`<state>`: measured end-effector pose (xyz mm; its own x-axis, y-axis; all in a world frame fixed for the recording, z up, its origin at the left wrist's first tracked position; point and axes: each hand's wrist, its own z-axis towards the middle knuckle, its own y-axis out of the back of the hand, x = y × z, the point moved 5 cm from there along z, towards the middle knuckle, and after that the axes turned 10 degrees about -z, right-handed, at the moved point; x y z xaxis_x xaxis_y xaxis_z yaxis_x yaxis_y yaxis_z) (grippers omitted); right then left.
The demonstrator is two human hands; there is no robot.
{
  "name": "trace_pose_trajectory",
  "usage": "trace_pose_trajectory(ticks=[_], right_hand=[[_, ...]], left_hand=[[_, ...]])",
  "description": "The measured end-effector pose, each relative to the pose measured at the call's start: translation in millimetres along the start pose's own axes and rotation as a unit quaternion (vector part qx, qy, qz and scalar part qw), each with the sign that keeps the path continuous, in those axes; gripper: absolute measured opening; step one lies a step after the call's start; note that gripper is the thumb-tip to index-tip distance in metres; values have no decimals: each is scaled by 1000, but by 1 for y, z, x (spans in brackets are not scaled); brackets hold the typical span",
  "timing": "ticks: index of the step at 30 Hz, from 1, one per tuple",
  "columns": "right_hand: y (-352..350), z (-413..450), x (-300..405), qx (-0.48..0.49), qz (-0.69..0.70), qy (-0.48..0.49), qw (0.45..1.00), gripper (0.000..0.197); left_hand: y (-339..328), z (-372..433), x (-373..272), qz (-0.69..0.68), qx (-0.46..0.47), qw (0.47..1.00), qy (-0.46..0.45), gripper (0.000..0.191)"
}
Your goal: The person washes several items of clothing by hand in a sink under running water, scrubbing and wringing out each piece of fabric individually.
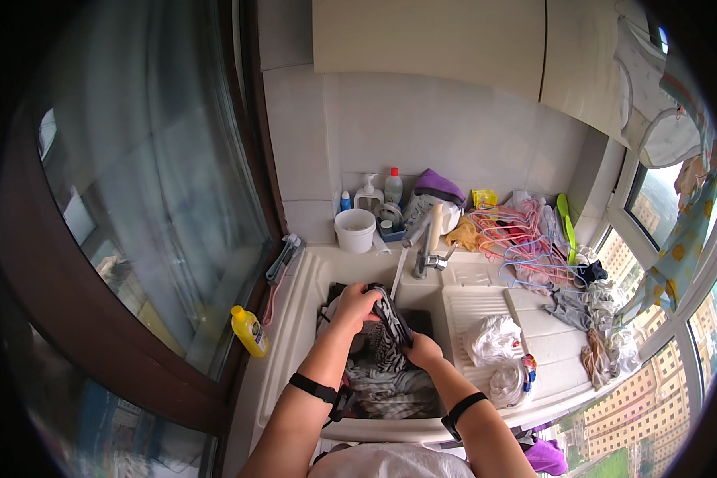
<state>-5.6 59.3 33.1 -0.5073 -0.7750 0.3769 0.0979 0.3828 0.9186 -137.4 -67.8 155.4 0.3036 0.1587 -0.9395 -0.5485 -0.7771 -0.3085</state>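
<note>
A black-and-white patterned cloth [388, 334] is stretched between my two hands over the basin of a laundry sink [310, 281]. Its upper left end is gripped by my left hand [357, 308]; my right hand [423, 351] grips its right edge, lower down. Beneath them, grey and dark wet clothes [394, 391] fill the basin. A thin stream of water runs from the chrome faucet [421, 263] just behind the cloth. Both forearms wear black straps.
Two bundles of white cloth [493, 340] [506, 382] lie on the ribbed washboard at the right. Behind the sink stand a white bucket [355, 232], bottles and tangled plastic hangers [514, 227]. A yellow bottle [250, 331] is at the left rim. More clothes [603, 310] lie by the window.
</note>
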Motion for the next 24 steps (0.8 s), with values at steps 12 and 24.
trace_pose_trajectory(ticks=[12,24], right_hand=[[188,9,78,78,719,-27,691,29],[185,44,16,-173,201,-17,964,23]], left_hand=[[-40,-55,-202,-156,90,939,-293,9],[19,2,-99,-151,-5,986,-69,17]])
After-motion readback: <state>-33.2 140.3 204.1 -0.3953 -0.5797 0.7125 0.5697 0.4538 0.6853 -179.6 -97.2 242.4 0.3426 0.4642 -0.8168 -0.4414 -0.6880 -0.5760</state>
